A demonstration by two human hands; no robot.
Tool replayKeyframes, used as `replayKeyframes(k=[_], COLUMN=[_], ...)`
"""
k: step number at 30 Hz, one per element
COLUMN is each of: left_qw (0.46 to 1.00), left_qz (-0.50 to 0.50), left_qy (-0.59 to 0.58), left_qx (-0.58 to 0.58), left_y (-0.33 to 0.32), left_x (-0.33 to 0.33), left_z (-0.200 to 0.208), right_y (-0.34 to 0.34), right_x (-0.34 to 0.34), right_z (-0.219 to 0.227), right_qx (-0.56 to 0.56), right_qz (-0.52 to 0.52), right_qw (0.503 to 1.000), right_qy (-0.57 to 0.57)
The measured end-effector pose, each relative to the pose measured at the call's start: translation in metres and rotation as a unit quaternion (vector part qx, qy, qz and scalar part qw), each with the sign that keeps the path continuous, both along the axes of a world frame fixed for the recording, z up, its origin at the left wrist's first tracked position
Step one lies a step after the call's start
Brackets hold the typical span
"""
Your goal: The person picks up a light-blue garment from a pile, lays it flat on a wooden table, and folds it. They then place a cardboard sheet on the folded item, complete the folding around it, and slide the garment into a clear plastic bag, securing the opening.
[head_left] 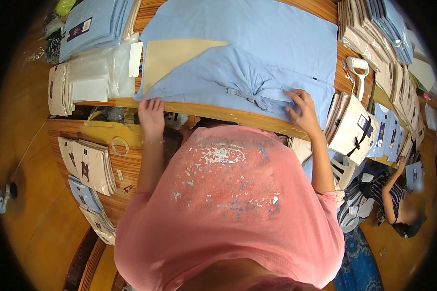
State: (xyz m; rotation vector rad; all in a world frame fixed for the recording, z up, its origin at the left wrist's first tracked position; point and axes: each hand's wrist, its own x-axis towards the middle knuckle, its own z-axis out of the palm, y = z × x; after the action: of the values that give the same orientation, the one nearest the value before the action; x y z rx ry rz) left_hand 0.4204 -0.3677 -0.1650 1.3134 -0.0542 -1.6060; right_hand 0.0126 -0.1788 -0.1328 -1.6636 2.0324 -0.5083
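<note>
A light blue cloth [194, 24] is spread over the table in front of me. Its near part is folded over and bunched into gathers right of the middle. Between the layers at the left shows a flat beige panel [165, 58]. My left hand [151, 116] is at the cloth's near left corner, with fingers together and curled on the edge; the fingertips are partly hidden. On the right, my right hand [303, 110] rests on the cloth beside the gathers, its fingers spread.
Folded blue packs [99, 29] and clear plastic bags [124, 63] lie at left. A white handheld device [358, 72] is at right, near stacked beige packs [357, 128]. A tape roll [120, 146] and small scissors [127, 188] lie left of me. Another person [391, 194] works at far right.
</note>
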Motion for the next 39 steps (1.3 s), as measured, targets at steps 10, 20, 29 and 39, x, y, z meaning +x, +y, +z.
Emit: replayKeyframes(k=[10, 20, 29, 39], left_qw=[0.619, 0.668, 0.614, 0.595], left_qz=[-0.161, -0.374, -0.430, -0.556], left_qy=[-0.618, -0.498, -0.522, -0.450], left_qx=[-0.457, -0.407, -0.407, -0.367], left_y=[-0.234, -0.243, -0.092, -0.041], left_x=[-0.156, -0.160, -0.014, 0.011], left_z=[-0.038, 0.020, 0.040, -0.009], right_y=[-0.195, -0.118, 0.077, 0.065], right_x=[-0.192, -0.183, -0.107, -0.045], right_z=[-0.045, 0.031, 0.031, 0.033], right_qx=[-0.187, 0.005, 0.037, 0.205], right_qz=[-0.059, -0.131, -0.288, -0.094], right_qw=[0.928, 0.922, 0.957, 0.941], right_qy=[0.317, 0.365, 0.023, 0.253])
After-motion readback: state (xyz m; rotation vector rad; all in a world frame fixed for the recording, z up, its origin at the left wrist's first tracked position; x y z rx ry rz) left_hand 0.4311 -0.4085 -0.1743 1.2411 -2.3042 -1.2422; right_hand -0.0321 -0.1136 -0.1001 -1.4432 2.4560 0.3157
